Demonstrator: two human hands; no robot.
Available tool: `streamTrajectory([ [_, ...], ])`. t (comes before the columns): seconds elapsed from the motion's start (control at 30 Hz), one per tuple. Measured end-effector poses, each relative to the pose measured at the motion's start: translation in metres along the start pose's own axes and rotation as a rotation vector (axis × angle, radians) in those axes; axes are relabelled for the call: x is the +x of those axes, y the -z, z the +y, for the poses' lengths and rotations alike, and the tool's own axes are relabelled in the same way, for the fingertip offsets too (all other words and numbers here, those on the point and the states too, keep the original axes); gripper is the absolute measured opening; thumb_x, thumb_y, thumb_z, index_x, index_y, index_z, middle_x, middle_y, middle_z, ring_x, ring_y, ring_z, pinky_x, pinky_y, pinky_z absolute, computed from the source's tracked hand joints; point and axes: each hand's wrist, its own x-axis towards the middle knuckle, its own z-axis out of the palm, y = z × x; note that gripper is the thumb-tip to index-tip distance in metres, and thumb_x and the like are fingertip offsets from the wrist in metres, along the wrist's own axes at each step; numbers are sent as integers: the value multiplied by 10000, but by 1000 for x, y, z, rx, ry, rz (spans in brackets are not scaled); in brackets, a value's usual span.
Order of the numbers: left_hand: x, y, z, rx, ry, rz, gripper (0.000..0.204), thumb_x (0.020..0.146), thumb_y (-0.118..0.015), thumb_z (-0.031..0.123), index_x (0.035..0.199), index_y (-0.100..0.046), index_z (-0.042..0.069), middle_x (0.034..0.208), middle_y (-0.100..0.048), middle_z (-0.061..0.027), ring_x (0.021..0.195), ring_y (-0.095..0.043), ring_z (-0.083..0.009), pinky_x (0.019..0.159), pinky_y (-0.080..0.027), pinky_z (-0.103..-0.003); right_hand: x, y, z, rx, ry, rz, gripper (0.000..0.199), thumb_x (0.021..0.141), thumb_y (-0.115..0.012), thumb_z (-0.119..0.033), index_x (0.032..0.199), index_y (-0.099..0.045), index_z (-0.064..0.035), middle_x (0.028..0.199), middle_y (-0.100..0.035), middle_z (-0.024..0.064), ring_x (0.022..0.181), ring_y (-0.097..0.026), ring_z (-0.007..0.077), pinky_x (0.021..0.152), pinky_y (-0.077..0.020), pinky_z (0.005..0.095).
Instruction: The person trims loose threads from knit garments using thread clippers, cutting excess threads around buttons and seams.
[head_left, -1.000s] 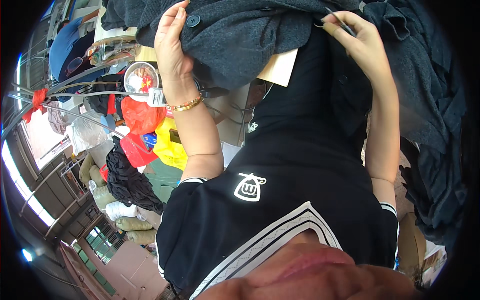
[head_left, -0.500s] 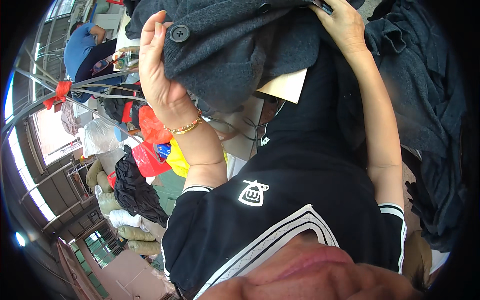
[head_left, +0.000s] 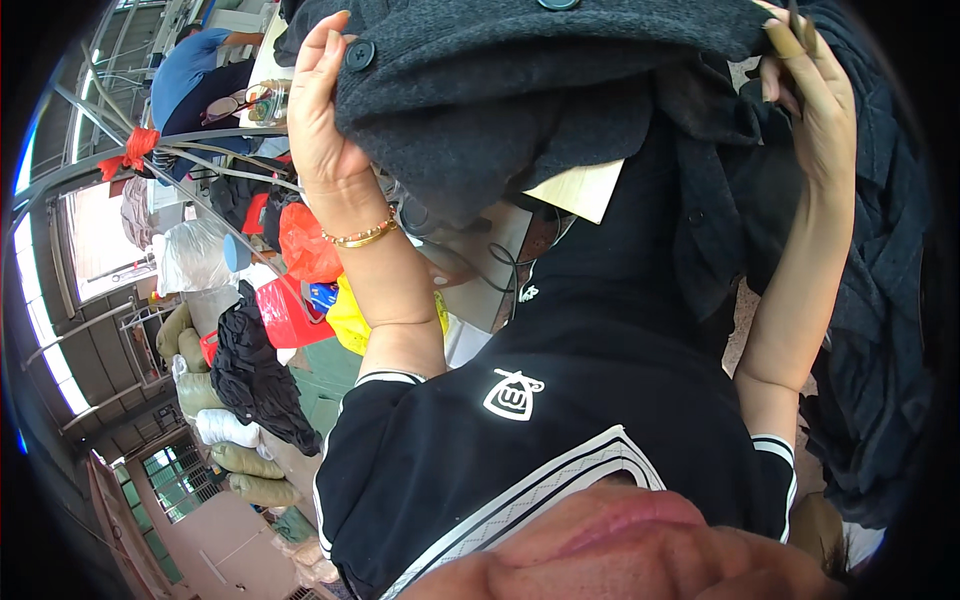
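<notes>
A dark grey wool coat (head_left: 490,125) with large black buttons spreads across the top of the view. My left hand (head_left: 328,120) grips its left edge, thumb and fingers closed beside a button (head_left: 360,56). At the upper right, my right hand (head_left: 815,105) has curled fingers around a slim, dark, pointed metal tool (head_left: 795,25), partly cut off by the frame's edge. The fingertips there are close to the coat's right end; whether they touch it I cannot tell. One finger has a yellowish wrap (head_left: 787,40).
A pale board corner (head_left: 585,190) sticks out beneath the coat. More dark garments (head_left: 870,270) hang at the right. On the left are a metal pole with a red tie (head_left: 140,148), red bags (head_left: 295,310), stuffed sacks (head_left: 250,460) and a person in blue (head_left: 185,75).
My right hand has moved right and away from the coat's middle with the dark tool. The coat's upper edge now stretches wider. My left hand keeps its hold near the button.
</notes>
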Motion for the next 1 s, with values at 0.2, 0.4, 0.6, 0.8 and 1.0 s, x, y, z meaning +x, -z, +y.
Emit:
streamTrajectory([
  [0.2, 18, -47, -23, 776, -386, 42, 225, 929, -565, 55, 1133, -610, -26, 1049, -669, -101, 972, -630, -142, 910, -456, -257, 12, -17, -32, 95, 138, -95, 135, 931, -576, -160, 951, -580, -27, 616, -561, -5, 432, -515, 45, 378, -301, 165],
  [0.4, 28, -133, -63, 425, -49, -338, 344, 869, -660, 56, 1190, -560, -16, 1080, -625, -46, 952, -583, -110, 874, -452, -248, 27, -43, -63, 55, 164, -322, 151, 907, -622, -172, 970, -627, -34, 704, -592, -21, 450, -491, 24, 400, -350, 155],
  [0.6, 40, -111, -39, 341, -185, -154, 162, 919, -577, 58, 1053, -635, -11, 992, -679, -55, 860, -632, -107, 786, -490, -228, 31, -14, 2, 78, -77, -18, 160, 843, -674, -94, 962, -606, -11, 667, -587, 3, 476, -516, 47, 445, -392, 174],
  [0.8, 30, -116, -18, 326, -291, -130, 234, 902, -574, 27, 1127, -600, -30, 1062, -660, -71, 958, -614, -132, 871, -465, -253, 53, 9, 109, -318, 41, 63, 450, 737, -796, -164, 1127, -628, -16, 878, -623, 5, 596, -533, 43, 500, -411, 181],
  [1.0, 15, -107, 10, 150, -430, -48, 220, 907, -558, 15, 1114, -618, -25, 1078, -671, -112, 978, -650, -189, 873, -502, -300, 84, -13, 123, 13, -102, -72, 312, 840, -695, -166, 1121, -659, -35, 914, -684, 42, 506, -521, 45, 493, -390, 167],
])
